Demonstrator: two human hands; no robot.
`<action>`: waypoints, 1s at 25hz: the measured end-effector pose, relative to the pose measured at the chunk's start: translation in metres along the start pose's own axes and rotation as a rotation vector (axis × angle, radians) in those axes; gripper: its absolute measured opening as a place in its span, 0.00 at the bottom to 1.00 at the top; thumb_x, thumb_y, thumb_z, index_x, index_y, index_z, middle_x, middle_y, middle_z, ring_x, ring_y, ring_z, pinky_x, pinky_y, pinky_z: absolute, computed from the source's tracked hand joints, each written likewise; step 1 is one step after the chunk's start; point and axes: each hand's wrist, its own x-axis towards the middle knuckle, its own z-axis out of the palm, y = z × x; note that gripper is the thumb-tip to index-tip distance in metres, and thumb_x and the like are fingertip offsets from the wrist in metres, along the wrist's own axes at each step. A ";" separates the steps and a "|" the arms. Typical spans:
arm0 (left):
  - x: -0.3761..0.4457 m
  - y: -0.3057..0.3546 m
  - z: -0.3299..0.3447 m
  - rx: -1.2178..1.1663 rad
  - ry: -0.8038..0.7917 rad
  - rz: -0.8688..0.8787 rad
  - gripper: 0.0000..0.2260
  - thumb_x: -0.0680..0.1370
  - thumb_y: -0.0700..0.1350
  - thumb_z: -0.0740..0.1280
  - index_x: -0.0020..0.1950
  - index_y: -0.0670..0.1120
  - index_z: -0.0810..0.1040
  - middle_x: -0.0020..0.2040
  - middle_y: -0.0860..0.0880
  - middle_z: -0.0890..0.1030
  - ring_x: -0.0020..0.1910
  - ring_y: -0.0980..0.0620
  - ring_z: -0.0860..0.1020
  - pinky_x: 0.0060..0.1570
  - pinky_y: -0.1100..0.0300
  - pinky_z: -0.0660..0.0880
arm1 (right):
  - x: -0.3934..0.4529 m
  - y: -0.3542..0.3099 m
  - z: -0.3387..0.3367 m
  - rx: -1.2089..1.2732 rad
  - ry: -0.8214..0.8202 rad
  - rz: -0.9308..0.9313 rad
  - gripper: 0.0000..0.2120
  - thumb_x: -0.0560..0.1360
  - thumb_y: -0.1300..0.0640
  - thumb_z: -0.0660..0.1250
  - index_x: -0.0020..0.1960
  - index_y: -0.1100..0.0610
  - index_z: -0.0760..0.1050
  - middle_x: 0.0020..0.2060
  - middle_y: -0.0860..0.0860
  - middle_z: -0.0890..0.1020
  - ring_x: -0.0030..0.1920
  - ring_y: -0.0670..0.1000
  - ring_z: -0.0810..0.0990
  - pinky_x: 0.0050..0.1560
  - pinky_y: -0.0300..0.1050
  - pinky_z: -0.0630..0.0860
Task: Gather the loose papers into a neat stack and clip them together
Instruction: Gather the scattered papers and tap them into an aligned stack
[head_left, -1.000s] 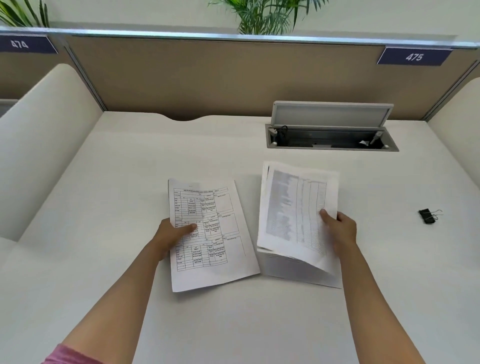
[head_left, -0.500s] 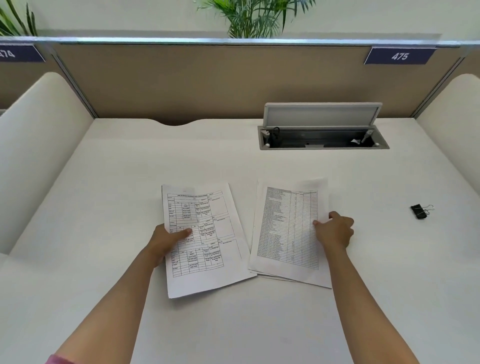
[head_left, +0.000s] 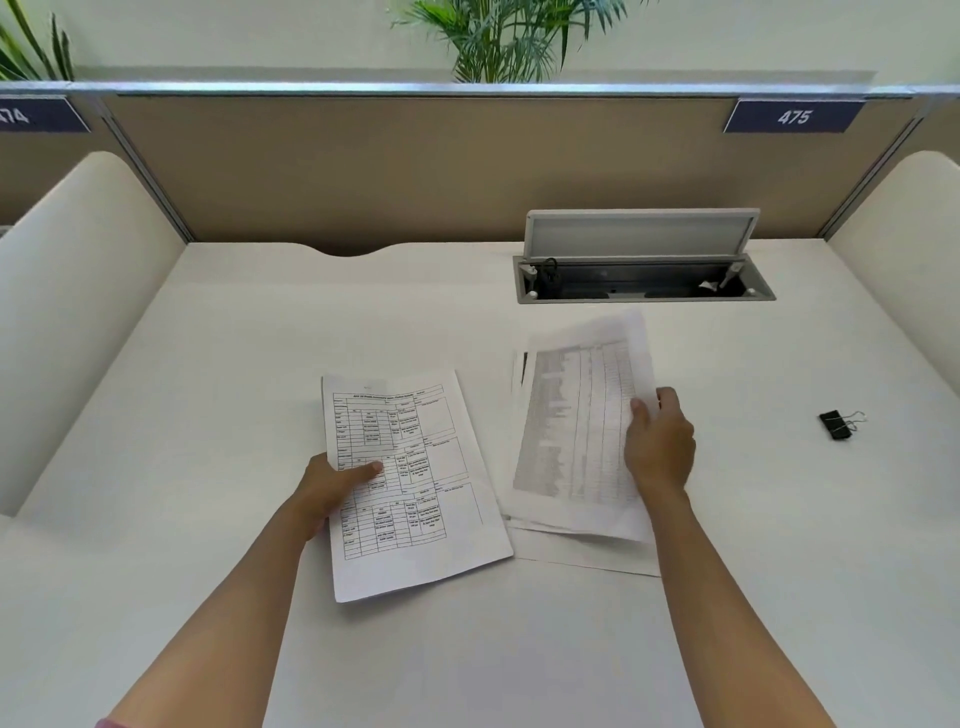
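Note:
Two lots of printed paper lie on the white desk (head_left: 208, 415). My left hand (head_left: 332, 483) grips the left edge of the form sheets (head_left: 415, 483), thumb on top. To the right, my right hand (head_left: 660, 447) pinches the right edge of a table-printed sheet (head_left: 576, 426) and holds it tilted and blurred above the other loose sheets (head_left: 571, 551) beneath it. A black binder clip (head_left: 837, 424) lies alone on the desk at the far right, well away from both hands.
An open cable box (head_left: 644, 283) with its raised lid is sunk into the desk behind the right papers. A tan partition (head_left: 415, 171) closes the back, and rounded white dividers (head_left: 67, 291) flank both sides.
The right sheet was lifted a second ago, lay flat half a second ago, and is now raised again by my right hand. My left hand has kept its hold on the form sheets.

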 end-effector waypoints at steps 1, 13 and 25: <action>0.000 0.000 -0.001 -0.004 -0.006 -0.007 0.13 0.73 0.40 0.77 0.55 0.47 0.81 0.50 0.47 0.86 0.50 0.45 0.84 0.53 0.49 0.80 | 0.000 -0.009 -0.002 0.040 0.032 -0.016 0.12 0.83 0.55 0.61 0.61 0.62 0.73 0.54 0.61 0.82 0.52 0.64 0.81 0.48 0.51 0.75; -0.001 0.008 0.002 -0.034 0.030 -0.059 0.14 0.75 0.46 0.76 0.58 0.45 0.81 0.55 0.43 0.85 0.49 0.46 0.84 0.48 0.53 0.81 | -0.032 -0.064 0.040 0.462 -0.226 0.033 0.10 0.82 0.54 0.62 0.57 0.61 0.74 0.51 0.50 0.79 0.55 0.55 0.79 0.55 0.45 0.73; -0.004 0.010 0.003 -0.061 0.010 -0.037 0.20 0.70 0.46 0.80 0.59 0.46 0.82 0.52 0.49 0.85 0.51 0.48 0.84 0.56 0.51 0.80 | -0.094 -0.077 0.114 0.183 -0.729 -0.090 0.26 0.83 0.51 0.59 0.77 0.59 0.58 0.73 0.57 0.68 0.73 0.59 0.68 0.70 0.50 0.66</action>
